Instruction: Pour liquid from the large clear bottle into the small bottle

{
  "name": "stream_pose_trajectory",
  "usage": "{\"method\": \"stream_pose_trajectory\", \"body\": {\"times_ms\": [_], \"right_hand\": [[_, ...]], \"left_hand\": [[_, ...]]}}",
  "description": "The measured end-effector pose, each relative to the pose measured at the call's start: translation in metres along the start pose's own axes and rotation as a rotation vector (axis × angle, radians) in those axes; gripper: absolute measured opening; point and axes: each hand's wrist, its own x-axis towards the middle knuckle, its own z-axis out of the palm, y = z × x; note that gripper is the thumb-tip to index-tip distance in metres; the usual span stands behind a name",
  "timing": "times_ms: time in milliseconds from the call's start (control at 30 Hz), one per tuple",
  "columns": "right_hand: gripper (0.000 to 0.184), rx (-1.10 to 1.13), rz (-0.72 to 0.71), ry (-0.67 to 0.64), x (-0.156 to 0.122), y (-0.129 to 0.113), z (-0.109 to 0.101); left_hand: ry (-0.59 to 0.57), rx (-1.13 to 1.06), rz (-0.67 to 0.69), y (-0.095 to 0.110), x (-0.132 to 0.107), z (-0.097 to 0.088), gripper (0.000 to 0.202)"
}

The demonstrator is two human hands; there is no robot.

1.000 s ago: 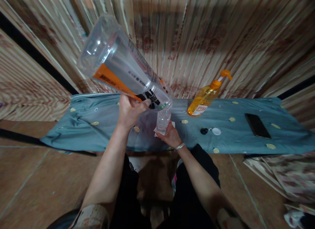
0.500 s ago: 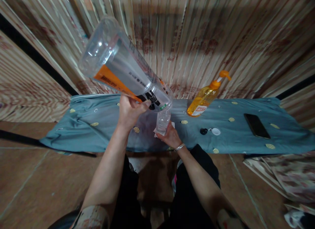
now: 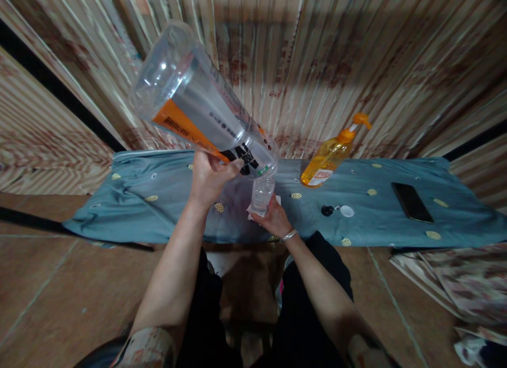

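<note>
Worktop [image 3: 396,228] under teal cloth, against striped wall. Big clear bottle [image 3: 206,112] with orange-black label tilted steeply, base up left, mouth down over small clear bottle [image 3: 263,195]; left hand [image 3: 209,177] grip closed round its lower end. Right hand [image 3: 274,218] grip closed on small bottle's base, upright on worktop. Yellow pump bottle [image 3: 330,157] further right. Black phone [image 3: 412,201] far right. White cap [image 3: 347,211], black cap [image 3: 327,210] just beside each other.

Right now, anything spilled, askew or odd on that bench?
No spill visible. The big bottle in the left hand is tipped steeply, neck down over the small bottle steadied upright by the right hand. Two loose caps lie on the blue cloth. The soap bottle and phone look undisturbed.
</note>
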Motion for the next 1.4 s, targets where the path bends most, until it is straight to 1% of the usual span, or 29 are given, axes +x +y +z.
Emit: {"method": "stream_pose_trajectory", "body": {"times_ms": [233, 400, 567, 800, 1100, 1233, 1400], "right_hand": [[0.077, 0.014, -0.025, 0.01, 0.0, 0.0024, 0.0007], [0.081, 0.01, -0.029, 0.011, 0.0001, 0.0028, 0.0009], [0.078, 0.006, -0.021, 0.007, -0.0003, 0.0015, 0.0009], [0.085, -0.01, -0.038, 0.024, -0.0003, 0.0059, 0.0037], [0.084, -0.007, -0.046, 0.03, -0.0006, 0.005, 0.0021], [0.082, -0.016, -0.035, 0.023, -0.0007, 0.0018, 0.0009], [0.081, -0.006, -0.031, 0.018, -0.0007, 0.0005, 0.0003]], "left_hand": [[0.005, -0.018, -0.019, 0.0016, 0.0012, 0.0012, 0.069], [-0.006, 0.007, -0.02, 0.0019, 0.0019, 0.0017, 0.068], [-0.008, -0.005, -0.022, 0.0012, 0.0012, 0.0011, 0.067], [-0.004, 0.037, -0.023, 0.0004, 0.0005, 0.0003, 0.067], [-0.056, 0.046, -0.038, 0.0046, 0.0023, 0.0013, 0.052], [-0.048, 0.034, -0.03, 0.0032, 0.0026, 0.0015, 0.054], [-0.049, 0.043, -0.023, 0.0019, 0.003, 0.0011, 0.063]]}}
